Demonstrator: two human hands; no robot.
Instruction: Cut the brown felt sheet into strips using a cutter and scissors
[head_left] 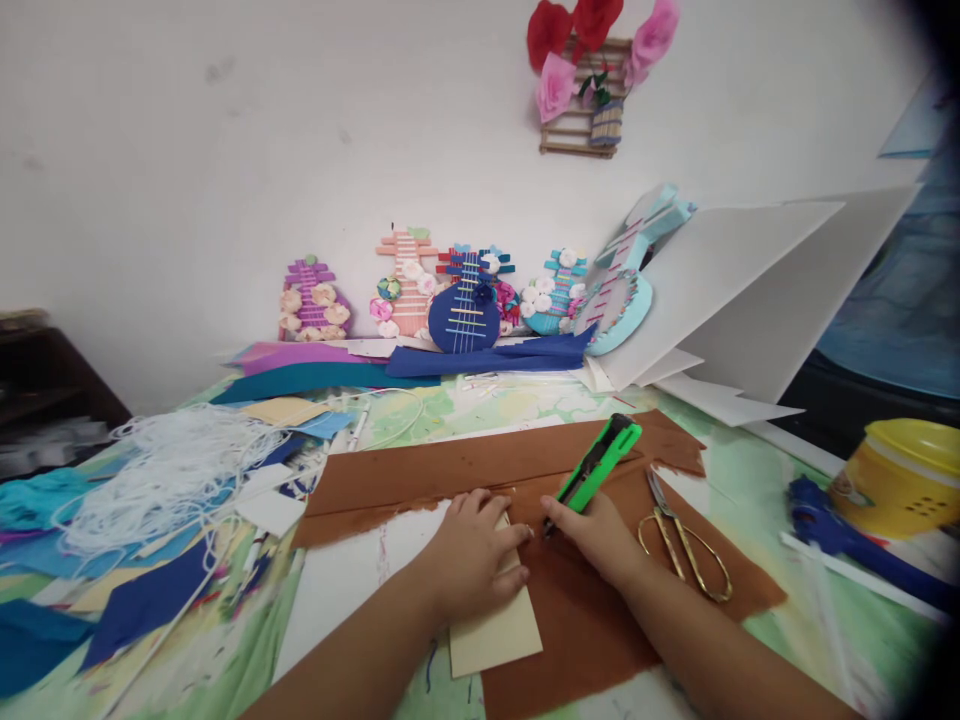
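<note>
My right hand (592,525) is closed round a green utility knife (600,462), its tip pointing down at the brown cloth (585,620). Flat and with fingers apart, my left hand (480,550) presses on a cream card strip (496,640) that lies over the cloth's left edge. Left of the strip, partly under my left forearm, is a white sheet (352,590). Gold-handled scissors (679,535) rest on the cloth just right of my right hand. Whether the blade touches the cloth I cannot tell.
White string (180,480) and paper scraps are heaped at left. Along the wall stand several decorated paper lutes, one dark blue (465,310). White boards (727,270) lean at back right. A yellow tub (900,475) and a blue glue gun (847,530) sit at right.
</note>
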